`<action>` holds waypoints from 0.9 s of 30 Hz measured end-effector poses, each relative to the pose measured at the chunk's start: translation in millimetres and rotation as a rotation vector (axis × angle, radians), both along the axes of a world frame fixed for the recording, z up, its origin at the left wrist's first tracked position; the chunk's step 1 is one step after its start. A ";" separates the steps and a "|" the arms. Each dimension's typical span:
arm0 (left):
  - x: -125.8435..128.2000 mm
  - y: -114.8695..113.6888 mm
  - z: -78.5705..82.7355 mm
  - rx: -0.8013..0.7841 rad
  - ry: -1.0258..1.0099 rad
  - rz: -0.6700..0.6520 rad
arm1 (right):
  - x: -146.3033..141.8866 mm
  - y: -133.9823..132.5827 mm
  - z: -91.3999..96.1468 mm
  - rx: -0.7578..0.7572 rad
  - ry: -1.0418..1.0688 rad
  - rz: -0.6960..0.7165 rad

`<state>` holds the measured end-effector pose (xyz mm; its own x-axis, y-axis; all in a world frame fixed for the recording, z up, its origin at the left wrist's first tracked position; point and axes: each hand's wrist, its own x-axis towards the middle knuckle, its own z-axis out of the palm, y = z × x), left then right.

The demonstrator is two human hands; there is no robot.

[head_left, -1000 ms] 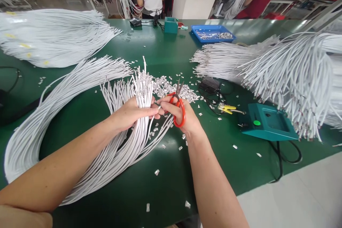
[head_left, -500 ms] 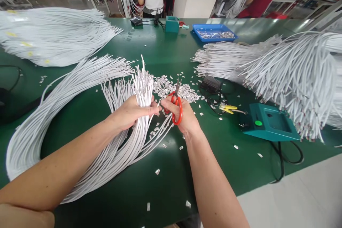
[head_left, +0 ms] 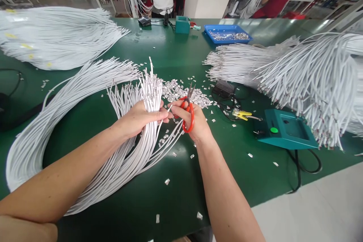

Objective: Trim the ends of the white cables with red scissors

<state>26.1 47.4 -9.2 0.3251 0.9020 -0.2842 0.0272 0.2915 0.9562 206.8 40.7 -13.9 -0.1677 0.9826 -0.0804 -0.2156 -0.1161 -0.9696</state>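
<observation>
My left hand is wrapped round a bundle of white cables, whose cut ends point up above the thumb. One cable end sticks out at the fingertips between both hands. Red-handled scissors hang in my right hand, their handles round my fingers and the dark blades slightly apart, pointing away. The right thumb and forefinger are at the single cable end. Small silvery-white scraps lie heaped just beyond my hands. More cables of the same bundle curve round to the left.
Large cable bundles lie at the left and right of the green table. A teal device, yellow-handled tool and black adapter are on the right. Behind stands a blue tray. Two people work beyond.
My right fingertips have shifted slightly up and left at the single cable end, and the scissor blades have opened a little. The person in white has raised an arm to the hanging cables.
</observation>
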 end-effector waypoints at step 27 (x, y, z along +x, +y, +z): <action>2.0 -1.9 5.4 0.223 0.300 0.202 | -19.9 -8.4 -4.2 0.102 -0.208 -0.199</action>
